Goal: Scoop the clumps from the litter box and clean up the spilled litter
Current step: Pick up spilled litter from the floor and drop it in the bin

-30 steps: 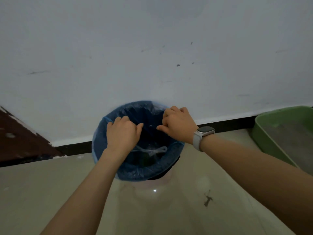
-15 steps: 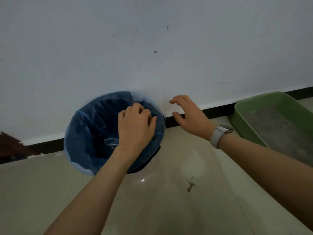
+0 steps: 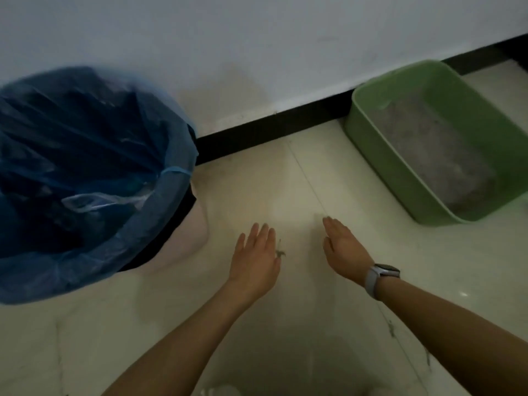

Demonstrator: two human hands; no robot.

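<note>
Both my hands are free over the floor (image 3: 285,181), my left hand (image 3: 255,257) and my right hand (image 3: 344,248) each with a wide, flat grip that holds nothing. The green litter box (image 3: 380,155) sits against the wall to my right with grey litter (image 3: 428,155) inside, well apart from the blue-lined bin (image 3: 160,195) on my left. I see no scoop, so I judge the scooping may be done or not begun, and small dark marks on the floor near my arms may be what remains to clean

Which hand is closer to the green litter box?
The right hand, the one with the watch. It hovers open over the floor, just left of the green litter box. The left hand is farther left, nearer the bin with the blue bag.
</note>
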